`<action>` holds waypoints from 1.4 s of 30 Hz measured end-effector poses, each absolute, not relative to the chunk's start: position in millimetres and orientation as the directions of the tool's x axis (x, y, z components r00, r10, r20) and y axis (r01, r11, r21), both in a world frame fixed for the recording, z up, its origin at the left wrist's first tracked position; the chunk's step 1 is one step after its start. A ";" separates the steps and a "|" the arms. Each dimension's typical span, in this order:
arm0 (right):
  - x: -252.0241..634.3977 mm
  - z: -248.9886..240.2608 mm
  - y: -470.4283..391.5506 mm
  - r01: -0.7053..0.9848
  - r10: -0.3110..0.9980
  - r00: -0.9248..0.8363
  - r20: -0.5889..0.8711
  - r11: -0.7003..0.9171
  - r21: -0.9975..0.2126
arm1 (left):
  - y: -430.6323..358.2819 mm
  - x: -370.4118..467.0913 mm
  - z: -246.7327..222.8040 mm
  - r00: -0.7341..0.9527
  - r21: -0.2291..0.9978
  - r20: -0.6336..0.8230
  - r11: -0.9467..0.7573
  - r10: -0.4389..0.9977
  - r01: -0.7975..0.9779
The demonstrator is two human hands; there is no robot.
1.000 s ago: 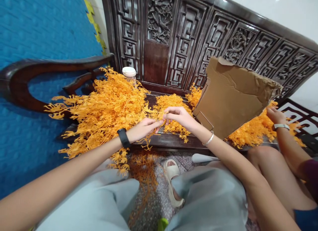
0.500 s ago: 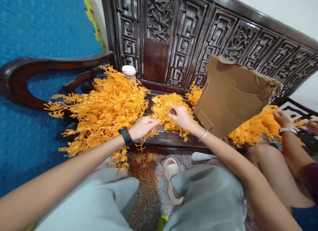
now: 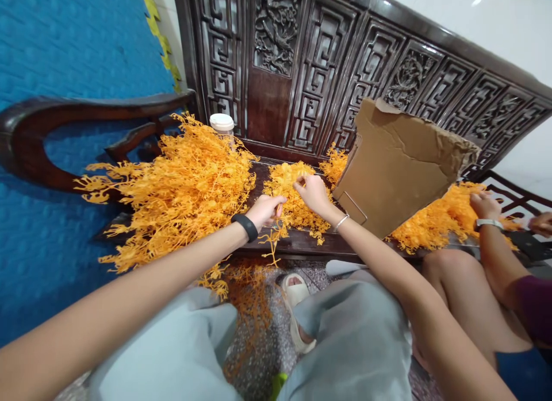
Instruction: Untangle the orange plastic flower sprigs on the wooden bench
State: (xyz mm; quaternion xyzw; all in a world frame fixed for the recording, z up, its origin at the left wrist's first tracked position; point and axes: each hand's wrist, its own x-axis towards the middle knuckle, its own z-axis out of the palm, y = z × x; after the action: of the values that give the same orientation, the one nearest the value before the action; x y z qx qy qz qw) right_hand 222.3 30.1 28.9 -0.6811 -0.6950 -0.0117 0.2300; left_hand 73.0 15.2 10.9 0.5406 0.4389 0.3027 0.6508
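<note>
My left hand (image 3: 268, 210), a dark band on its wrist, is closed around an orange plastic sprig (image 3: 272, 245) whose branched end hangs below the fingers over the bench edge. Just right of it, my right hand (image 3: 314, 193) has thumb and fingertips pinched together over a small pile of orange sprigs (image 3: 297, 203); whatever lies in that pinch is too small to make out. To the left of both hands, a large heap of orange branching sprigs (image 3: 190, 188) spreads over the bench and hangs past its front.
A cardboard sheet (image 3: 401, 165) leans on the dark carved bench (image 3: 269, 111). Behind the large heap stands a white-lidded container (image 3: 222, 124). Orange scraps (image 3: 250, 309) litter the speckled floor. At right, a co-worker's hand (image 3: 485, 204) is at another orange heap (image 3: 435, 220).
My left hand has moved right, closer to my right hand, and its wrist has turned. The sprig under it now hangs farther right. My right hand stays pinched in nearly the same place.
</note>
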 end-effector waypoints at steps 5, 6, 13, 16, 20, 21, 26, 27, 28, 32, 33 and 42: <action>222.0 31.2 36.0 0.948 0.929 0.076 0.362 0.045 -0.314 | 12.1 81.7 16.2 0.412 0.964 -0.244 0.265 0.878 0.006; 222.0 31.5 37.1 0.950 0.927 0.083 0.365 0.037 -0.310 | 11.5 83.1 17.4 0.407 0.963 -0.246 0.269 0.879 0.000; 210.6 34.7 40.8 0.958 0.923 0.099 0.371 0.012 -0.285 | 14.5 88.3 23.3 0.364 0.948 -0.273 0.314 0.891 -0.058; 204.2 37.3 43.3 0.960 0.921 0.084 0.381 0.028 -0.280 | 13.9 86.2 26.3 0.377 0.939 -0.277 0.332 0.884 -0.086; 227.7 43.1 57.6 0.949 0.877 0.229 0.423 -0.106 -0.296 | -10.1 79.2 29.8 0.400 0.954 -0.257 0.296 0.880 -0.037; 239.9 43.7 62.0 0.924 0.845 0.323 0.426 -0.186 -0.333 | -19.6 77.6 30.4 0.446 0.958 -0.260 0.288 0.856 0.005; 292.6 28.7 72.9 0.869 0.839 0.389 0.380 -0.198 -0.453 | -48.8 72.3 30.0 0.680 0.980 -0.189 0.089 0.709 0.180; 297.0 23.2 72.3 0.864 0.862 0.371 0.345 -0.183 -0.469 | -48.2 70.7 28.6 0.688 0.978 -0.155 0.012 0.709 0.207; 299.4 18.0 71.3 0.859 0.881 0.352 0.317 -0.170 -0.482 | -46.0 68.7 26.6 0.695 0.971 -0.130 -0.052 0.707 0.235; 299.6 4.9 66.7 0.851 0.900 0.336 0.278 -0.164 -0.499 | -35.0 57.3 16.2 0.749 0.927 -0.132 -0.187 0.649 0.326; 299.0 3.7 66.0 0.842 0.896 0.355 0.267 -0.182 -0.507 | -33.5 54.5 13.7 0.756 0.920 -0.138 -0.201 0.640 0.337; 292.3 0.8 62.4 0.516 0.908 0.418 0.030 -0.210 -0.830 | -23.2 40.7 -2.5 0.721 0.875 -0.129 -0.265 0.681 0.406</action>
State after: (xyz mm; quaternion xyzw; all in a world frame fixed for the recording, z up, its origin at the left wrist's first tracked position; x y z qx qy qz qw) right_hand 292.3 62.4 0.8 -0.7389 -0.4818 0.2427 0.4036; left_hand 40.7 -23.2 -2.5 0.7831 0.3471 0.1383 0.4972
